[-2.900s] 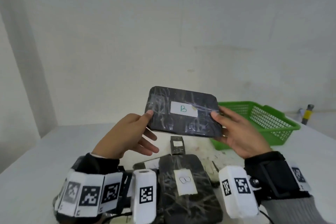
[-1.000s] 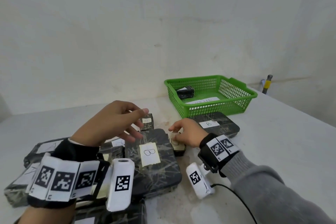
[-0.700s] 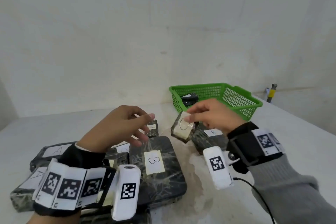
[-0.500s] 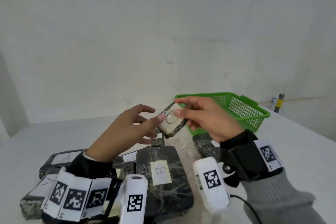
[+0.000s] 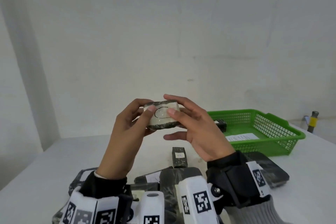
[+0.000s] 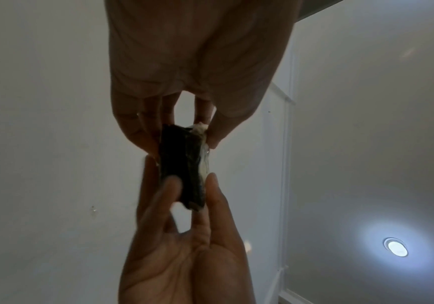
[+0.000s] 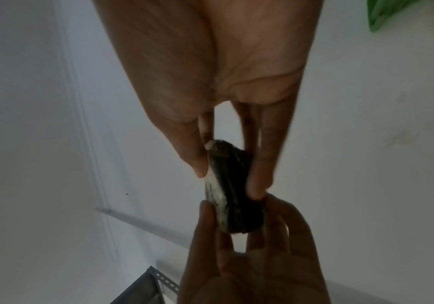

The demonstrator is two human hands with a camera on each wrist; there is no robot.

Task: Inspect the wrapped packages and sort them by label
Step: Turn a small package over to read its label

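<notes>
A small dark wrapped package (image 5: pixel 162 116) with a pale label marked "C" is held up in front of the wall, above the table. My left hand (image 5: pixel 148 107) pinches its left end between thumb and fingers. My right hand (image 5: pixel 170 106) pinches its right end the same way. The left wrist view shows the package (image 6: pixel 184 164) edge-on between my left hand (image 6: pixel 180 144) above and my right hand (image 6: pixel 191 185) below. In the right wrist view the package (image 7: pixel 234 195) sits between my right hand (image 7: pixel 230 178) and the left-hand fingers (image 7: pixel 205 209).
A green basket (image 5: pixel 283 138) stands at the right with a small black package (image 5: pixel 221 126) and a paper slip inside. A small labelled package (image 5: pixel 179 156) lies on the white table (image 5: pixel 45 178). Larger wrapped packages lie near my wrists (image 5: pixel 183 172) and by the basket (image 5: pixel 272 169).
The large "B" package went down beside the basket. My right hand picked the small package off the table and raised it; my left hand came in and took its other end.
</notes>
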